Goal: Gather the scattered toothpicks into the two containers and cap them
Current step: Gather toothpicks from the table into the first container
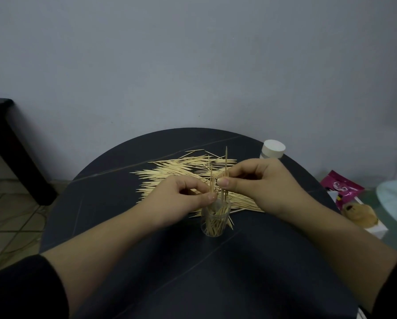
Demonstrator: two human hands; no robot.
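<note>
Our left grip (183, 199) pinches a few upright toothpicks just above the clear container (216, 221), which stands part filled on the table (124, 226) beneath both grips. Scattered toothpicks (174, 171) lie piled beyond them. Our right grip (257, 183) pinches more upright sticks; a white-capped container (273, 149) stands behind it.

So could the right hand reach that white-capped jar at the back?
Probably yes: the white-capped jar stands just beyond the right hand with nothing between them, though that hand is pinching toothpicks now.
</note>
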